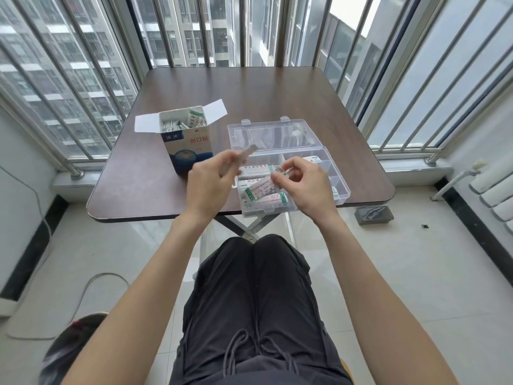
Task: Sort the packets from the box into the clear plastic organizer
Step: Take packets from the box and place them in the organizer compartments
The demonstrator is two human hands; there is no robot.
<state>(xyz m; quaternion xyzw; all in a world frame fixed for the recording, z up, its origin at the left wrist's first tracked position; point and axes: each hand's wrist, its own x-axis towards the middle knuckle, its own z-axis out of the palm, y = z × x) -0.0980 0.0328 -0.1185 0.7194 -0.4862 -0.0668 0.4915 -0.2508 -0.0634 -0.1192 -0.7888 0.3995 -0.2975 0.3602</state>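
Your left hand (211, 182) pinches a blurred packet (245, 154) between thumb and fingertips, raised above the brown table (277, 90) between the box and the organizer. Your right hand (305, 184) curls its fingers round the end of a green-edged bandage packet (262, 187), held over the near left compartment of the clear plastic organizer (340, 187), whose lid (272, 133) lies open behind it. More packets lie flat in that compartment. The open bandage box (188, 145) stands upright to the left, with packets standing inside.
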